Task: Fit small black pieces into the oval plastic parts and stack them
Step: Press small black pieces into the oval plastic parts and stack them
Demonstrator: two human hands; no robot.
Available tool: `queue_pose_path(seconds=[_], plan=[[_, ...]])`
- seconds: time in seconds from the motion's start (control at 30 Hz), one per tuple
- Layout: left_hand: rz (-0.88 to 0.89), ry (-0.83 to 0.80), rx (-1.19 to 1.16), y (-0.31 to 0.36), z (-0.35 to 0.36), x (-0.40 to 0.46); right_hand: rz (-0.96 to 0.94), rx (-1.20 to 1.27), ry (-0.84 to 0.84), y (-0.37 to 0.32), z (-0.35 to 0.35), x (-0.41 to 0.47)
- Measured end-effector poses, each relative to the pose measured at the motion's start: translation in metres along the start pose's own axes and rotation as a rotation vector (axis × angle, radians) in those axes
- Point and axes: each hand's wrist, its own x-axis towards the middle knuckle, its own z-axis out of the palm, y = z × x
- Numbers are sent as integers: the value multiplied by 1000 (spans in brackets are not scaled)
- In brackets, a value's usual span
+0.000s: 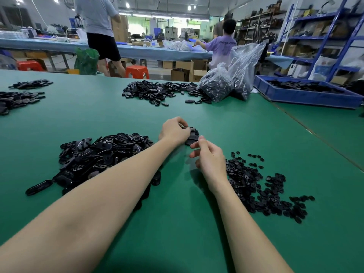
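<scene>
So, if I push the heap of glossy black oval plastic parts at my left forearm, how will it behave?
The heap of glossy black oval plastic parts will probably spread and slide instead of moving together, since the pieces lie loose and tilted. Their shiny surfaces suggest they slip easily on the green table mat. Each one looks stiff and flat, so rolling seems unlikely.

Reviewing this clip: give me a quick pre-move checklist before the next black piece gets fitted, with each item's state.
1. Left hand has a grip on an oval part: ok.
2. Right hand holds a small piece: cannot tell.
3. Pile of small pieces beside the right hand: ok.
4. Pile of oval parts beside the left arm: ok.
5. Stack between the hands is tidy: cannot tell, partly hidden.
</scene>
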Motion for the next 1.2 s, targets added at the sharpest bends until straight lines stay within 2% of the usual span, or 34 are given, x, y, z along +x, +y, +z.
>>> queue_pose_path(seconds=[0.17,0.3,0.37,0.47,0.57,0.8,0.9,1.2], plan=[[38,-1,-149,-7,-25,-23,-6,-9,-5,-1,-1,-1],[86,-100,-219,-13,-51,-55,-12,-36,-12,-2,0,-3],[166,-184,-111,-14,-66,-66,-22,-46,-22,-2,-1,-4],[279,-346,171,-14,-88,-74,-38,-80,-34,-2,-2,-5],[315,-393,351,-22,-96,-75,-47,-145,-43,-3,0,-5],[310,-357,525,-31,-105,-68,-59,-197,-58,-4,0,-7],[295,-393,578,-35,-105,-67,-68,-215,-66,-4,0,-8],[303,-398,555,-41,-97,-71,-86,-251,-75,-4,-1,-8]])
